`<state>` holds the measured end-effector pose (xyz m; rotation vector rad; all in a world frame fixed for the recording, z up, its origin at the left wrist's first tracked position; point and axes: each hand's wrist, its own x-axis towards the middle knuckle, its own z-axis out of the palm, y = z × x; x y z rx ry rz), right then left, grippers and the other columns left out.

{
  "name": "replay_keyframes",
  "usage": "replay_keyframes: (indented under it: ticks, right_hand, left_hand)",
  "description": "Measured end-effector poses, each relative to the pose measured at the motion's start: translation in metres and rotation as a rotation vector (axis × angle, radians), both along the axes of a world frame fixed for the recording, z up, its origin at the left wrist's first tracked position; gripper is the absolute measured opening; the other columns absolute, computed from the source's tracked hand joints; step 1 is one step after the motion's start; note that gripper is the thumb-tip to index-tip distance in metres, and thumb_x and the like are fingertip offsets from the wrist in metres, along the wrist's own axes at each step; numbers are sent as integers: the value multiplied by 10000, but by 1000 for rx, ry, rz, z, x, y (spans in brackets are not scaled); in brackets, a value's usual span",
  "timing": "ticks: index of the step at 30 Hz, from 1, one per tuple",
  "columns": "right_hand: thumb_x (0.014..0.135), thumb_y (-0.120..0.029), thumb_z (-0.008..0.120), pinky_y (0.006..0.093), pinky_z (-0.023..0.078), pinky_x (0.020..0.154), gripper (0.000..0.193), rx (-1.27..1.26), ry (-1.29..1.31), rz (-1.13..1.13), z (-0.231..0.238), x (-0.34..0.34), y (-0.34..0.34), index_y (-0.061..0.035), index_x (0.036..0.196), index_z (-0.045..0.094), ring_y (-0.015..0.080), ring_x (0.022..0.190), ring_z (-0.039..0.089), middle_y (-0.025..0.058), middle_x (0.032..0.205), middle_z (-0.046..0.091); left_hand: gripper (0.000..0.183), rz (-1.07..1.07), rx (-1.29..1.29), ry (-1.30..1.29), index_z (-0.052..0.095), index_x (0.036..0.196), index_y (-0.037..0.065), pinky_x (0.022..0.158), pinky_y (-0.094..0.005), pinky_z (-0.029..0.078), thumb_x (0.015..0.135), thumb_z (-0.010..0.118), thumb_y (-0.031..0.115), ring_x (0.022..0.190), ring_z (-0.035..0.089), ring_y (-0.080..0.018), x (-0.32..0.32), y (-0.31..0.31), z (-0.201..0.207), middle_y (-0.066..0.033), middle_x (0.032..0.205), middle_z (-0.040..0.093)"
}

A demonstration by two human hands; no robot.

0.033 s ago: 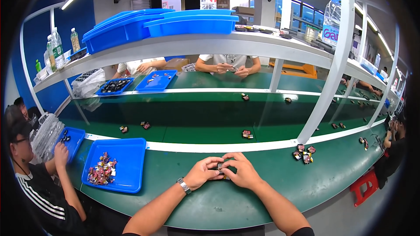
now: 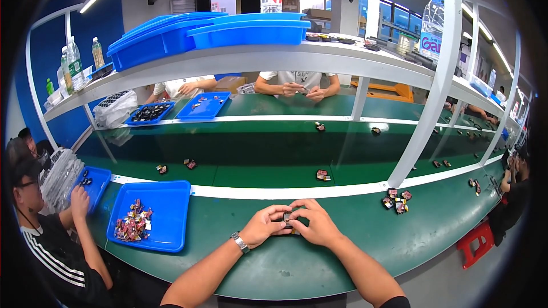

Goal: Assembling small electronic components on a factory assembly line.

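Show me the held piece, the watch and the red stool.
Held piece (image 2: 287,217), head view: its exposed dark part.
Watch (image 2: 241,243), head view: its metal band.
Red stool (image 2: 486,237), head view: its right side.

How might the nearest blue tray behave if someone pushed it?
The blue tray looks like moulded plastic, so probably light and fairly stiff. Lying flat and wide, it seems unlikely to tip. Its loose heap of small parts might slide if jolted.

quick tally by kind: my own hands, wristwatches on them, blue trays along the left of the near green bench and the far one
Own hands: 2 (left hand, right hand)
Silver wristwatch: 1
Near blue trays: 2
Far blue trays: 2
Total: 7
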<state>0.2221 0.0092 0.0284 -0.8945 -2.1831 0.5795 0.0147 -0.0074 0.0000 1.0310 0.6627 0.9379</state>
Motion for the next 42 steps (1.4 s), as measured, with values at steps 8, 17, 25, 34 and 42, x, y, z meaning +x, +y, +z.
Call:
replay_keyframes:
  ticks: [8,17,25,34,42]
  right_hand:
    - [793,-127,735,378,465,959,145,-10,6,59,4,1,-5,-88,931,716,274,1158,533,83,1198,595]
    - [793,-87,725,352,497,891,127,108,108,-93,-4,-12,-11,-91,920,732,260,1090,564,57,1147,626]
    - [790,-82,724,370,480,936,157,10,172,-80,-9,-14,-10,-117,941,745,270,1107,571,62,1153,636]
    - [793,-87,723,387,458,981,179,-64,181,-107,-14,-17,-10,-115,968,748,287,1150,563,73,1196,636]
    - [784,-57,712,370,498,923,189,74,183,-125,-9,-19,-13,-111,963,741,276,1152,552,66,1204,630]
  left_hand:
    - [323,14,-20,-18,470,1292,14,962,-389,546,972,511,29,1106,610,-211,3,-1,-1,-111,1210,579]
    - [284,51,-49,-135,500,1268,35,981,-414,526,988,508,80,1104,602,-205,3,0,-5,-97,1182,580]
    - [266,60,-76,-176,512,1254,37,979,-418,526,994,506,91,1098,605,-205,1,0,-7,-103,1176,586]
    - [267,76,-43,-177,523,1233,27,971,-405,532,976,550,97,1144,593,-226,5,-2,-8,-136,1267,568]
    - [242,91,16,-225,519,1209,21,974,-402,533,976,546,84,1143,596,-227,5,0,-8,-139,1284,563]
